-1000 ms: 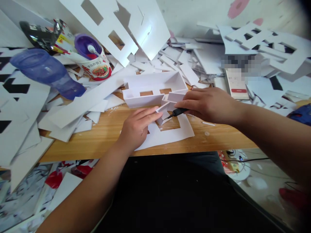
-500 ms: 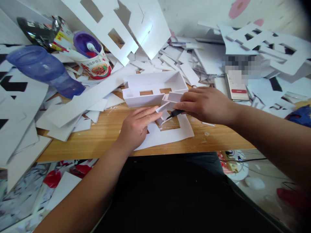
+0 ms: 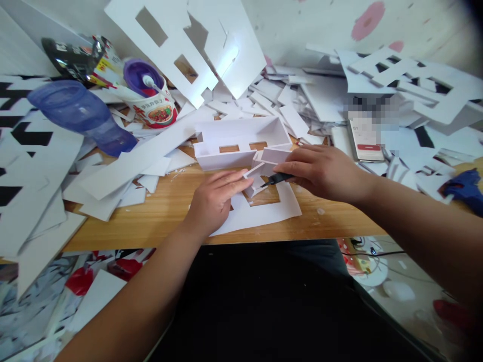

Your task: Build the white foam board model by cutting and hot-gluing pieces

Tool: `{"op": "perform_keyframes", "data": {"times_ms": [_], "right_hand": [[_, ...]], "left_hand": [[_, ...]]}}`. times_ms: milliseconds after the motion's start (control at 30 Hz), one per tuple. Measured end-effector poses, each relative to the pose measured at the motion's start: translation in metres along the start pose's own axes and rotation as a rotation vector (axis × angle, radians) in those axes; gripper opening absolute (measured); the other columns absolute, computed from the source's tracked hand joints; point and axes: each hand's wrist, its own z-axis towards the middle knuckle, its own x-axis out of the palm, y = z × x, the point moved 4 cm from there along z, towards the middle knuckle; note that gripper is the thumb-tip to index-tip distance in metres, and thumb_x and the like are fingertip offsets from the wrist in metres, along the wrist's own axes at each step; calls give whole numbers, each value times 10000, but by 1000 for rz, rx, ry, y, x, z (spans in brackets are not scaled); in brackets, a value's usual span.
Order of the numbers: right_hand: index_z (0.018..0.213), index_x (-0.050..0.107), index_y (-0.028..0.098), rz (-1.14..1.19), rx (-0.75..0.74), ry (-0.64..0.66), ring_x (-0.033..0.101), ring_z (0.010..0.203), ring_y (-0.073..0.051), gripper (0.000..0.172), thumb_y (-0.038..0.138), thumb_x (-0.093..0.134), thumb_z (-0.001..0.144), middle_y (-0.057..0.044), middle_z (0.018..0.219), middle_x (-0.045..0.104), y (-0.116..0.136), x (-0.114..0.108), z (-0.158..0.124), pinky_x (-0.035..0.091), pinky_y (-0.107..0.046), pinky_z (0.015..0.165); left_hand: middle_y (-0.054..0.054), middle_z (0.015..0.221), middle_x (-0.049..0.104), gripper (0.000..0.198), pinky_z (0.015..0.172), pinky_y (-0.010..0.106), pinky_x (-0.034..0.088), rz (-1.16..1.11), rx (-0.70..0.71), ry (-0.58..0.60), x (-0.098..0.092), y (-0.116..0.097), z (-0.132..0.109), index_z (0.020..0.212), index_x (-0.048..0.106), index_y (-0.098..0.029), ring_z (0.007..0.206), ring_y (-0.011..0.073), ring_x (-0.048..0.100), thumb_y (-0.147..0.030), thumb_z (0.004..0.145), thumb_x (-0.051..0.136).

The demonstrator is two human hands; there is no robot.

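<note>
My left hand [image 3: 213,201] is closed, its fingertips and thumb pressed on a small upright white foam-board piece [image 3: 253,175]. This piece stands on a flat white board with cut-out windows [image 3: 260,217] near the table edge. My right hand [image 3: 320,168] grips a black-handled craft knife [image 3: 279,178], its thin pointed tip down at the base of the small piece. Another small white wall [image 3: 274,155] stands beside the right fingers, which hide its end. Just behind is a long open white box [image 3: 241,131] with two window holes.
White board scraps pile along the back and left of the wooden table [image 3: 143,229]. A blue-purple plastic bottle [image 3: 85,116] lies beside a printed paper tub [image 3: 154,108]. Large cut sheets [image 3: 222,45] lean at the back. A phone [image 3: 366,136] and a blue object [image 3: 466,191] are right.
The view has shifted slightly, so the table sits a little lower. Both hands keep nearly the same place, and the knife tip has moved only slightly at the small piece.
</note>
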Motion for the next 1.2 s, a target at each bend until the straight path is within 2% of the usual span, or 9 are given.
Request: {"op": "perform_keyframes", "data": {"times_ms": [167,467,800,1000,1200], "right_hand": [[1139,640,205,-46,-14,-61,588,843,-201,257,287,462,972,-66,946,686,7,-5,-4,430,-307,717],[1118,641,185,-75,-9,-57,584,842,-204,231,246,482,961,-68,938,689,7,-1,-2,447,-308,724],[1154,630,168,-65,-44,-28,591,804,-215,277,251,430,982,-85,887,687,6,-2,2,454,-323,693],[1124,642,166,-50,-19,27,605,841,-211,288,263,405,993,-101,917,687,6,-3,4,453,-311,686],[1178,619,186,-18,0,81,609,876,-205,305,284,392,1000,-100,957,680,3,0,5,431,-299,660]], "left_hand": [[49,1289,644,535,982,438,505,-16,18,-20,0,1,0,1202,657,-251,1180,208,581,45,839,399],[77,1259,661,579,972,421,514,-18,31,-38,-1,-1,1,1165,680,-204,1168,209,594,107,770,393],[61,1272,654,567,969,441,519,-46,32,-43,0,1,0,1176,670,-235,1181,211,591,84,796,397],[34,1275,654,563,973,449,521,-35,18,-41,-1,1,0,1182,663,-263,1178,199,596,65,818,386],[23,1281,650,577,975,439,524,-18,13,-42,0,1,0,1183,664,-274,1185,197,595,63,816,374]]}}
